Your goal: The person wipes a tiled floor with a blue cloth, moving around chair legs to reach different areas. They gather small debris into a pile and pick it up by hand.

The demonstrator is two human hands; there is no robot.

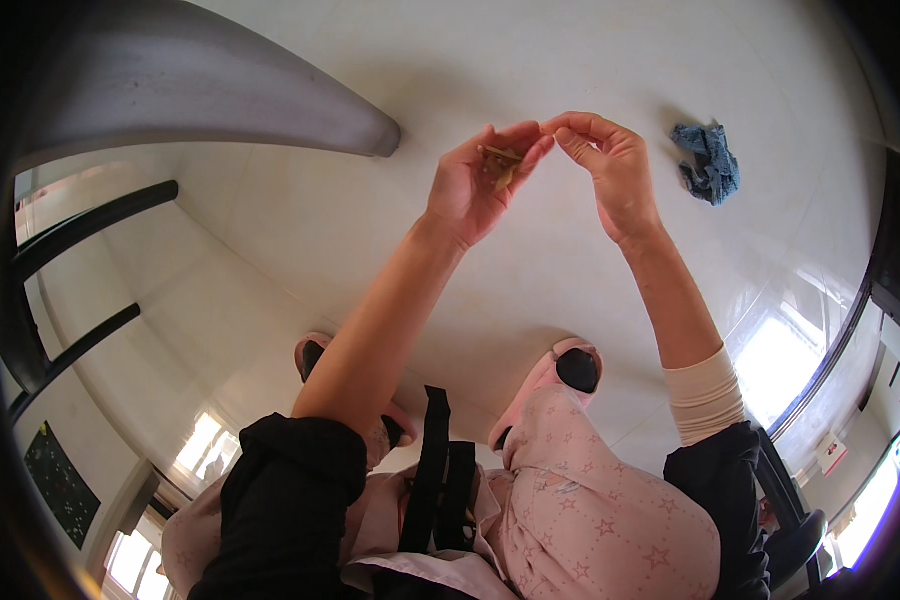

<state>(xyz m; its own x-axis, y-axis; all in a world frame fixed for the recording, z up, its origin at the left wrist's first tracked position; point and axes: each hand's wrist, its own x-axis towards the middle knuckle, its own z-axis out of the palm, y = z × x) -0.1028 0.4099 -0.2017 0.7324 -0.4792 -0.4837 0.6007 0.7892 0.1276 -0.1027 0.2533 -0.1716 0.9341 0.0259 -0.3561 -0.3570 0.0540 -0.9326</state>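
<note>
My left hand [462, 200] is cupped with its palm turned up, over the pale floor. Several small yellow-brown pieces [501, 170], flat and scrap-like, lie in its palm; their exact kind is too small to tell. Close beside its fingertips is my right hand [622, 175], with thumb and forefinger pressed together in a pinch. Whatever that pinch holds, if anything, does not show. To the right of it, apart from both hands, a crumpled blue cloth [708, 165] rests on the floor.
Glossy pale floor [450, 290] lies below my hands. A large grey curved piece [240, 90] juts in from the upper left, above black bars [100, 228]. Pink slippers [542, 378] are on my feet. A black chair arm [798, 530] stands at the lower right.
</note>
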